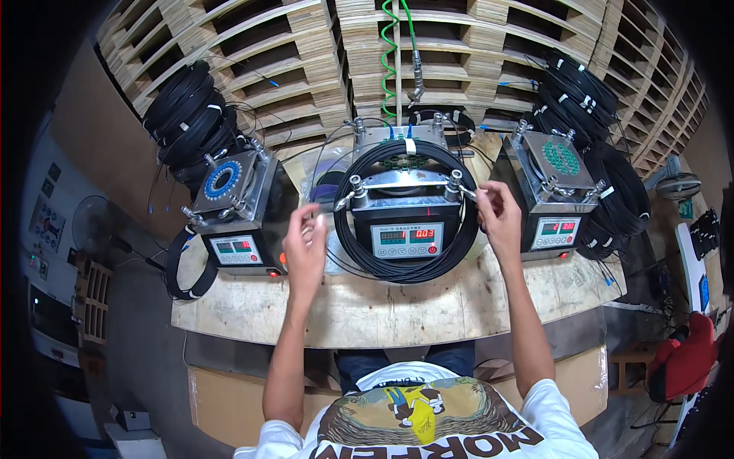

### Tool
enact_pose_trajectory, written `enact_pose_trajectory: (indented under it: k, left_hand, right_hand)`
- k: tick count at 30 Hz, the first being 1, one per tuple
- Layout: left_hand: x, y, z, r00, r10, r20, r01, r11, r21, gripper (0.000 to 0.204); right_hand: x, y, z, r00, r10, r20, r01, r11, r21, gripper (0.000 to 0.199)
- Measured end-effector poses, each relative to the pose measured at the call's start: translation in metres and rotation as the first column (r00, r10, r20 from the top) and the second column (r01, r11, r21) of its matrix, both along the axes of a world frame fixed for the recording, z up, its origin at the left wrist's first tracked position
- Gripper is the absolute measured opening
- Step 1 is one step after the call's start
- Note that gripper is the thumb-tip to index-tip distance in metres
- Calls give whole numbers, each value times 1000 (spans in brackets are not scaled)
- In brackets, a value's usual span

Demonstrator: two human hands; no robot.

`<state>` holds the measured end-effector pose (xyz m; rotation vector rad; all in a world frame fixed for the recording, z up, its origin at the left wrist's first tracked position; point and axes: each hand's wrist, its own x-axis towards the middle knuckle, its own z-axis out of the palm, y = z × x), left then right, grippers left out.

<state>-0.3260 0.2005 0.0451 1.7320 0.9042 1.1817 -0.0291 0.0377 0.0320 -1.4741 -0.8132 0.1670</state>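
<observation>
A large coil of black cable (352, 243) hangs around the front middle polishing machine (446, 223), which has a metal plate on top and a lit red digital display. My left hand (306, 233) is raised just left of the coil, fingers loosely bent and apart, nothing visible in them. My right hand (498, 213) is by the machine's right clamp knob (455, 181), with thumb and fingers closed at the end of its small metal clamp lever (470, 196). A matching knob (356, 185) stands on the left side, nearer my left hand.
Similar machines stand left (235, 200) with a blue ring fixture and right (556, 183) with green fittings. Behind them are stacked black cable coils (183, 115) and wooden pallets (443, 46). A green air hose (413, 38) hangs overhead. The wooden tabletop (397, 317) has a curved-looking front edge.
</observation>
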Motion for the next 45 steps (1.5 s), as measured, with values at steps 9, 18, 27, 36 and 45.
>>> enact_pose_trajectory:
  k: [9,18,27,36,45]
  left_hand:
    - [22,37,24,887,-247,-390,309,945,106,18]
    - [24,40,61,913,-73,-402,267,852,451,23]
    - [83,204,53,942,-301,-150,253,928,-272,51]
    - [155,254,10,843,-533,65,465,666,-583,33]
    - [154,263,-10,776,-529,345,627,587,-511,27]
  right_hand:
    - [16,9,15,987,139,76,-122,972,-202,20]
    - [52,13,16,968,237,83,-211,946,-245,33]
    - [151,136,38,962,242,-129,-260,954,-147,21]
    - [169,198,20,754,488,-440,-618,754,-223,28]
    - [172,210,-5,752,442,-489,-537,841,-66,27]
